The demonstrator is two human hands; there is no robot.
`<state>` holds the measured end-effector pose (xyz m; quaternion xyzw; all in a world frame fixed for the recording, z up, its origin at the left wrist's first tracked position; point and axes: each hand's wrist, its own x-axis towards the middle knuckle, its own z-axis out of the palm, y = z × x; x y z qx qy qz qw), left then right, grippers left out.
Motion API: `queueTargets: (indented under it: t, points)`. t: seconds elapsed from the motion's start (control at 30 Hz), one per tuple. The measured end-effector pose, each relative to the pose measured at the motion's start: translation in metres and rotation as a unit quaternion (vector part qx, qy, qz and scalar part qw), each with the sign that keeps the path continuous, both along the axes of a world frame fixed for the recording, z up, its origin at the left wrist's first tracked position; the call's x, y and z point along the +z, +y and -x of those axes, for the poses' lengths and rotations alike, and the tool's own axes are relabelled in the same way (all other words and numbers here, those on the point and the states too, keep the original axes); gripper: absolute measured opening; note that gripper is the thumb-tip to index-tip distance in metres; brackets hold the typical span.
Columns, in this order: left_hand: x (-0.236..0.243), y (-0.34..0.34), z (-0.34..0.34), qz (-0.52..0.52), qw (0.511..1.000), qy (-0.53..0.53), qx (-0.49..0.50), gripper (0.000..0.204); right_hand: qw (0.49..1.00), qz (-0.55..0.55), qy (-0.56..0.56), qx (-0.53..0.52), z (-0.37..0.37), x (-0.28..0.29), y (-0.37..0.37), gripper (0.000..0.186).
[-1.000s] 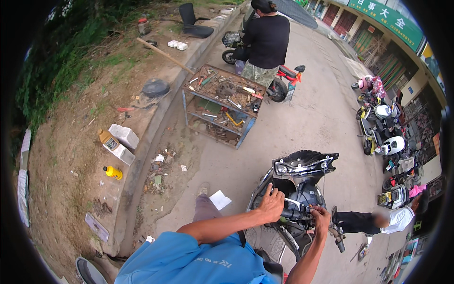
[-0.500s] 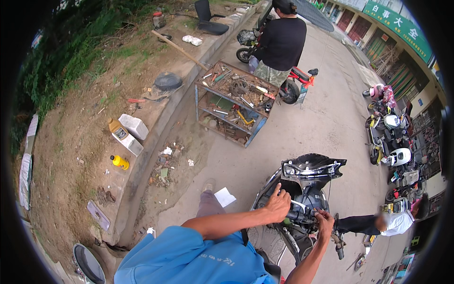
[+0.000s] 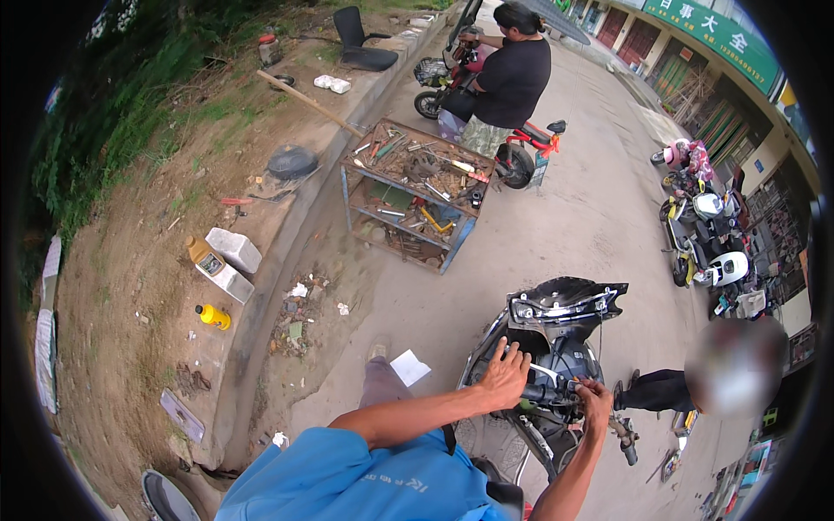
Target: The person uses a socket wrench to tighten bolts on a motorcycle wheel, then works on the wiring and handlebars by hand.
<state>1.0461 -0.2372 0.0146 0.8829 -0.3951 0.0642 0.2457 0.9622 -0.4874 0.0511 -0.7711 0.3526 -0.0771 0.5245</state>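
In front of me stands a dark scooter with its front panels opened up; its headlight assembly is tilted forward on the far side. My left hand is at the left side of the handlebar, fingers curled around the outer part of a silver brake lever. The black left grip lies just beside that hand. Near the handlebar's middle, my right hand has thumb and fingers pinched together against the lever mount; whatever small part is between them is hidden. The bare right end of the handlebar sticks out beyond it.
A rusty tool cart stands ahead, loaded with tools. Behind it a person in black sits by a red scooter. Another person is close on the right. Bottles, including a yellow one, stand along the left kerb.
The view has shifted slightly. My left index finger has drawn in from its stretched position; my right hand stays at the lever mount. The person at right has moved nearer.
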Motion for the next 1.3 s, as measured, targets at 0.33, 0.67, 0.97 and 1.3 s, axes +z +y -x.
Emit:
queueTargets:
  t: [0.33, 0.67, 0.97, 1.3]
  points:
    - [-0.027, -0.007, -0.004, -0.060, 0.990, 0.099, -0.080, 0.059, 1.000, -0.022, 0.020, 0.002, 0.001, -0.003, -0.003, 0.021]
    - [-0.001, -0.004, -0.004, -0.007, 1.000, 0.021, -0.012, 0.068, 0.999, -0.034, 0.014, -0.007, 0.003, -0.008, -0.008, 0.023]
    - [-0.020, -0.004, -0.005, -0.053, 0.987, 0.125, -0.089, 0.057, 0.999, -0.028, 0.017, -0.012, 0.000, 0.000, 0.001, 0.022]
    - [0.002, -0.004, -0.005, -0.030, 0.998, 0.048, -0.031, 0.064, 1.000, -0.013, 0.004, -0.003, 0.003, -0.009, -0.006, 0.018]
